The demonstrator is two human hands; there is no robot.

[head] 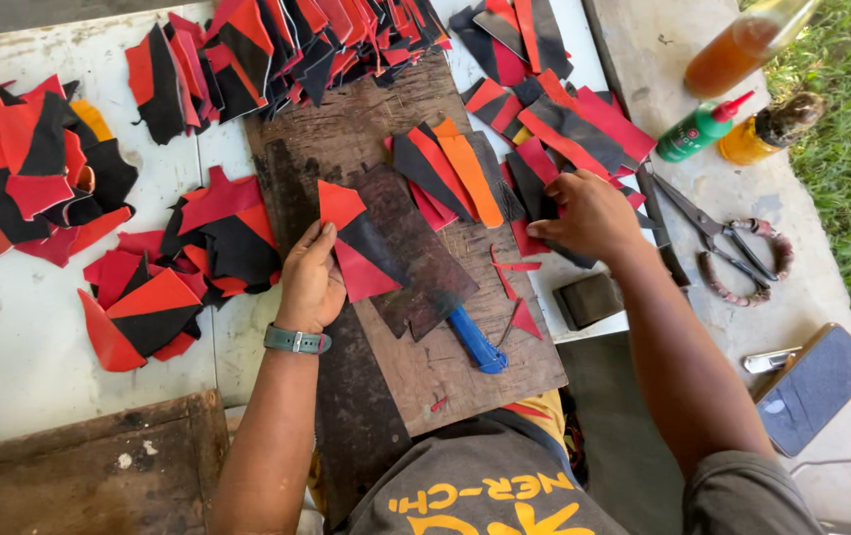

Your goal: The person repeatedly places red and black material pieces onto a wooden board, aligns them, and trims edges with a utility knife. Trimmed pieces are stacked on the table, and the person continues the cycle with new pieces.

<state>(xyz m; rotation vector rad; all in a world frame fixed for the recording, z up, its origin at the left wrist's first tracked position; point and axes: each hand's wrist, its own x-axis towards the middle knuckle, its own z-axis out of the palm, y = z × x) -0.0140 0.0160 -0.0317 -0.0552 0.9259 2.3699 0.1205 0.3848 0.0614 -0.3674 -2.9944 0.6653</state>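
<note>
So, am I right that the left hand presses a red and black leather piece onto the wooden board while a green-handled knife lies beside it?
Not quite: the head view shows the knife's handle is blue, not green. The left hand does press the red and black leather piece onto the wooden board.

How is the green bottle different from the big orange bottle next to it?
The green bottle is smaller; the orange bottle is bigger and runs off the top of the picture. The green bottle has a red pointed nozzle; the orange bottle's top is out of view. The green bottle is opaque; the orange bottle is see-through, showing amber liquid. Both lie tilted on the grey slab near the scissors.
</note>
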